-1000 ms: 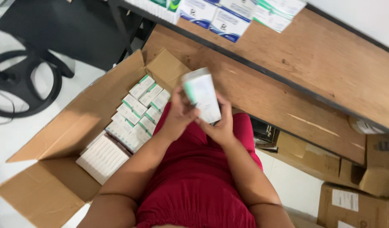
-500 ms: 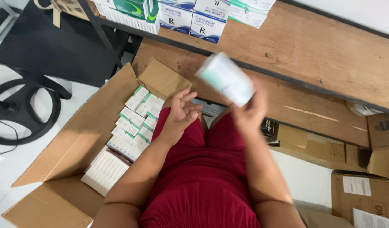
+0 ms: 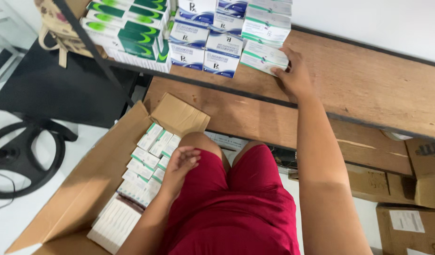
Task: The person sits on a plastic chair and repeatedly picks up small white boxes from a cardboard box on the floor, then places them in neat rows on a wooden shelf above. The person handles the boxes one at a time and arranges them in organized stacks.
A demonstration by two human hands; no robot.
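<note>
1. Half a second ago the right hand (image 3: 295,75) held the white and green box (image 3: 264,57) up in the air; now the arm is stretched out and the box lies on the upper wooden shelf (image 3: 368,80), at the right end of the stacked packages.
2. The right hand rests on the box's right end with fingers bent around it, gripping it.
3. The left hand (image 3: 179,165) has gone down from chest height and hovers, loosely open and holding nothing, over the open cardboard carton (image 3: 99,160) beside the red shorts (image 3: 231,212).
4. Inside the carton, small white boxes with green corners (image 3: 149,158) stand in rows; a ribbed white pack (image 3: 113,224) lies nearer the camera.
5. On the shelf, white and blue boxes (image 3: 203,45) are in the middle, and green and white boxes (image 3: 127,28) at the left.
6. Brown cartons with white labels (image 3: 406,222) are at the lower right.
</note>
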